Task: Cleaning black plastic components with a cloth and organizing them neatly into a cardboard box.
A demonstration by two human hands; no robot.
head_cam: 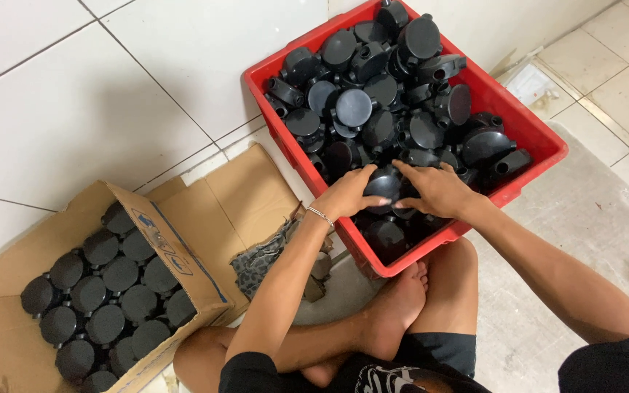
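A red plastic crate [540,142] in front of me is heaped with several round black plastic junction boxes with stubby side outlets. My left hand [345,193], with a thin bracelet at the wrist, and my right hand [438,191] both reach into the crate's near end. Together they grip one black junction box [384,185] from either side, fingers curled over its round lid. On the left, an open cardboard box [9,331] holds several of the same black boxes, packed lid-up in neat rows.
I sit cross-legged on the floor, my bare foot [398,302] under the crate's near corner. A patterned grey cloth [260,258] lies between the cardboard box and the crate. White tiled wall rises behind, and beige floor tiles lie to the right.
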